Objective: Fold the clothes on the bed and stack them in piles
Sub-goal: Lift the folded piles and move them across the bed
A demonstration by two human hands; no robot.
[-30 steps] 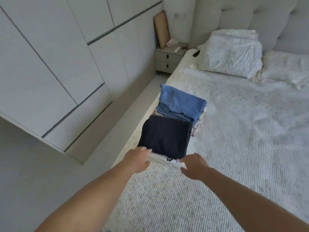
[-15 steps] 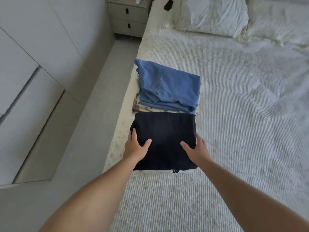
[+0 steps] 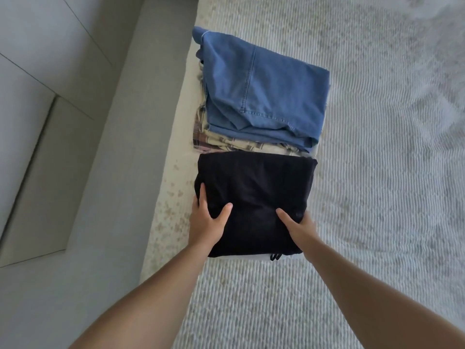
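Observation:
A folded black garment (image 3: 254, 192) tops the near pile at the bed's left edge, with a thin white piece (image 3: 251, 259) showing under its front edge. My left hand (image 3: 206, 225) grips the pile's left side, thumb on top and fingers along the edge. On the right side my right hand (image 3: 299, 227) holds it the same way, its fingers hidden behind the cloth. Just beyond stands a second pile, folded blue denim (image 3: 264, 91) over a plaid garment (image 3: 226, 143). The two piles touch.
The bed (image 3: 377, 172) with its ribbed white cover stretches to the right and toward me. A narrow strip of grey floor (image 3: 113, 172) runs along the bed's left side, with pale wardrobe doors (image 3: 37, 71) beyond it.
My view has tilted down and come closer, so the pillows and nightstand have left the frame. Both hands went from the pile's front edge to its sides, thumbs on top.

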